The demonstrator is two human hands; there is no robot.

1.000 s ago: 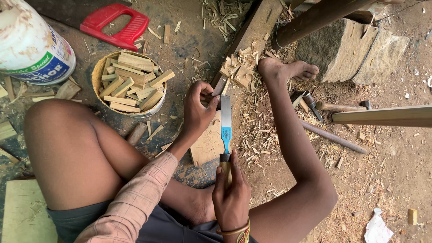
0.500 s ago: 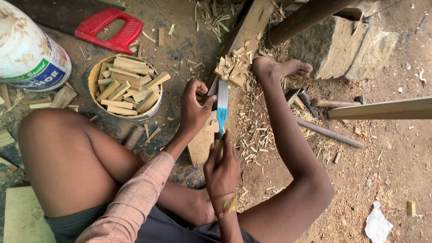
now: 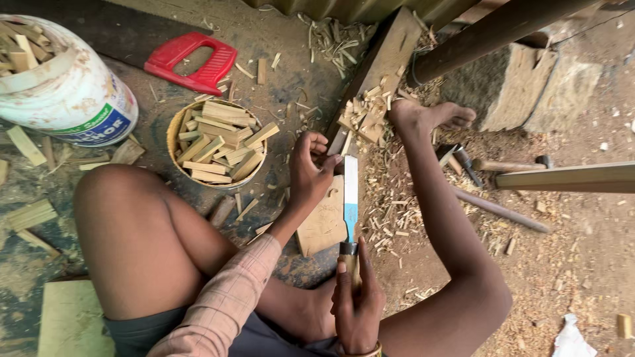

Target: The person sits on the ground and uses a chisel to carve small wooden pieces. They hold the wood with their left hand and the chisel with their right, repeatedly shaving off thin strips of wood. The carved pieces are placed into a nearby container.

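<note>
down low, right hand [image 3: 357, 301] grips the chisel [image 3: 350, 198] handle; left hand [image 3: 309, 173] pinches a small wood piece by the wooden block [image 3: 323, 225].

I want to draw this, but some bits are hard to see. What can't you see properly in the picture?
Head view, the only one:
- The small wood piece under the left hand: its fingers cover it.
- The chisel handle: wrapped by the right hand.
- The white bucket: cut off by the left and top edges.
- The red saw handle: its blade runs dark and out of frame.
- The white scrap: cut by the bottom edge.
</note>
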